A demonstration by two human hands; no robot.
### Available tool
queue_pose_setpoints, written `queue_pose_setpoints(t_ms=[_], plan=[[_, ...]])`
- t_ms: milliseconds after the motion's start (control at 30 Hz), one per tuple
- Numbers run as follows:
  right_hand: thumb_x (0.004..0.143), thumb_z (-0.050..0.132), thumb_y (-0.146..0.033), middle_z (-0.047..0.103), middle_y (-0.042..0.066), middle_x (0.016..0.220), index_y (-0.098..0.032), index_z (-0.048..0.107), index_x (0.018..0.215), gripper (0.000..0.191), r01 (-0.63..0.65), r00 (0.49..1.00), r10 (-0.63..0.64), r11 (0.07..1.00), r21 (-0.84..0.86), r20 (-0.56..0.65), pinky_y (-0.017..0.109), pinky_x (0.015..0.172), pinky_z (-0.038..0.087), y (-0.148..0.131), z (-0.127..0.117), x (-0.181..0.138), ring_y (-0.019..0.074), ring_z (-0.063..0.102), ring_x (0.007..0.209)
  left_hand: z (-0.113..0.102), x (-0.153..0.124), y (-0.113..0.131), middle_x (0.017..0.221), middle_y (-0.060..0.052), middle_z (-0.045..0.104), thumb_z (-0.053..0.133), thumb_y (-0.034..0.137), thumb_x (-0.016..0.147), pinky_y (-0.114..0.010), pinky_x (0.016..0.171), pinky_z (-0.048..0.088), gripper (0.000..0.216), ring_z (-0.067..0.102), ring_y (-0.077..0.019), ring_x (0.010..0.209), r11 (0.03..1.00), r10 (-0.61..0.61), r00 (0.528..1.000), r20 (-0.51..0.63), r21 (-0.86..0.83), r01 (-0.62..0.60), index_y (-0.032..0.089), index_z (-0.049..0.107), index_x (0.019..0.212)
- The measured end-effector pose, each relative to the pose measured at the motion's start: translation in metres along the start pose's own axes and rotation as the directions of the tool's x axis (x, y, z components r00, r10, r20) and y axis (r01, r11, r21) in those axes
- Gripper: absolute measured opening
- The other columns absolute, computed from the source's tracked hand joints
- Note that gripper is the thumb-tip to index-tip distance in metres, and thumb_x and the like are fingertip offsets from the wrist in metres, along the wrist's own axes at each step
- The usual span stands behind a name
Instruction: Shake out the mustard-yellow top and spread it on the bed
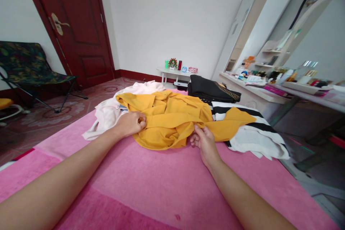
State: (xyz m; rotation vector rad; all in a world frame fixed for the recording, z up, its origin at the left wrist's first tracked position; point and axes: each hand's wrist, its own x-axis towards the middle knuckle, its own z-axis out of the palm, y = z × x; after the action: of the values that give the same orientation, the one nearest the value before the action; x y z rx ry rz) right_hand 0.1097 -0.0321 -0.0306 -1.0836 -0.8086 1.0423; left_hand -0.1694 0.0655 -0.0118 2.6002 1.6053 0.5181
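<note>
A crumpled mustard-yellow garment [172,116] lies in the middle of a pink bed cover [151,179]. My left hand [131,123] is closed on the garment's left edge. My right hand [204,141] pinches the cloth at its lower right edge, fingers curled around a fold. Both forearms reach in from the bottom of the view.
A pale pink-white garment [107,113] lies left of the yellow one, a black-and-white striped one [253,133] to its right, a black one [210,91] behind. A folding chair [29,66] and dark red door [75,25] stand at left. A cluttered counter [269,86] runs along the right.
</note>
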Motion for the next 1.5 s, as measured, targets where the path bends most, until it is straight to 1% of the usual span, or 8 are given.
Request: queue_pose_setpoints(t_ms=[167,267,467,700,1000,1267,1367,1500], plan=[[0.068,0.071,-0.051,0.059,-0.003,0.060,-0.019,0.052,0.082,0.040,-0.048,0.998,0.049,0.999,-0.018,0.048,0.017,0.037,0.039,0.004,0.001,0.001,0.0086,0.054,0.044,-0.014,-0.005,0.016,0.078,-0.004,0.065,0.056,0.061,0.068,-0.028,0.056,0.033,0.039,0.059,-0.0217,0.070,0.988,0.041,0.990,0.137,0.140,-0.060,0.023,0.058,0.076],[0.069,0.068,-0.055,0.059,-0.002,0.056,-0.018,0.054,0.079,0.041,-0.046,0.997,0.048,0.998,-0.038,0.065,0.017,0.038,0.040,0.005,0.001,0.001,0.0096,0.054,0.045,-0.017,-0.007,0.019,0.082,-0.006,0.065,0.060,0.068,0.062,-0.029,0.059,0.035,0.050,0.060,-0.0231,0.073,0.980,0.067,0.984,0.166,0.173,-0.096,0.022,0.057,0.080],[0.070,0.065,-0.061,0.059,0.001,0.054,-0.015,0.057,0.072,0.046,-0.020,0.993,0.030,0.996,-0.087,0.116,0.018,0.040,0.040,0.003,0.003,-0.004,0.0104,0.054,0.046,-0.008,-0.007,0.019,0.082,-0.006,0.065,0.056,0.057,0.071,-0.029,0.057,0.035,0.037,0.061,-0.0239,0.072,0.967,0.027,0.993,0.114,0.248,-0.055,0.022,0.056,0.080],[0.073,0.062,-0.061,0.060,0.002,0.055,-0.015,0.059,0.070,0.047,-0.020,0.986,0.041,0.992,-0.126,0.161,0.018,0.042,0.040,0.006,0.002,-0.003,0.0103,0.053,0.046,0.008,-0.010,0.019,0.090,-0.011,0.067,0.036,0.044,0.087,-0.031,0.063,0.039,0.033,0.063,-0.0252,0.079,0.943,0.010,0.997,-0.075,0.332,0.015,0.018,0.056,0.093],[0.072,0.064,-0.060,0.060,0.001,0.054,-0.015,0.060,0.073,0.045,0.022,0.979,0.017,0.982,-0.188,0.203,0.019,0.042,0.040,0.007,0.001,-0.003,0.0109,0.054,0.047,0.008,-0.011,0.020,0.081,-0.009,0.068,0.022,0.047,0.094,-0.029,0.056,0.034,0.045,0.063,-0.0236,0.074,0.954,-0.028,0.993,-0.116,0.292,0.061,0.018,0.057,0.091],[0.070,0.070,-0.048,0.064,0.000,0.063,-0.015,0.063,0.079,0.036,0.088,0.969,-0.029,0.968,-0.234,0.246,0.022,0.044,0.040,0.008,0.001,-0.004,0.0115,0.052,0.051,0.008,-0.011,0.021,0.082,-0.009,0.068,0.023,0.047,0.094,-0.028,0.056,0.035,0.047,0.064,-0.0226,0.074,0.958,-0.036,0.992,-0.119,0.278,0.069,0.018,0.059,0.091],[0.067,0.074,-0.039,0.069,0.002,0.080,-0.016,0.065,0.094,0.036,0.102,0.965,-0.043,0.971,-0.216,0.260,0.023,0.052,0.045,0.006,0.002,-0.007,0.0142,0.058,0.062,0.007,-0.011,0.021,0.083,-0.010,0.068,0.023,0.046,0.094,-0.027,0.057,0.036,0.047,0.064,-0.0224,0.075,0.961,-0.040,0.993,-0.114,0.268,0.069,0.018,0.060,0.092],[0.063,0.075,-0.031,0.071,0.006,0.098,-0.016,0.067,0.098,0.039,0.074,0.963,-0.029,0.984,-0.159,0.268,0.031,0.075,0.051,0.006,0.003,-0.008,0.0219,0.064,0.087,0.007,-0.012,0.022,0.087,-0.010,0.069,0.024,0.046,0.094,-0.027,0.059,0.038,0.046,0.064,-0.0220,0.077,0.965,-0.050,0.993,-0.109,0.250,0.076,0.018,0.060,0.091]])
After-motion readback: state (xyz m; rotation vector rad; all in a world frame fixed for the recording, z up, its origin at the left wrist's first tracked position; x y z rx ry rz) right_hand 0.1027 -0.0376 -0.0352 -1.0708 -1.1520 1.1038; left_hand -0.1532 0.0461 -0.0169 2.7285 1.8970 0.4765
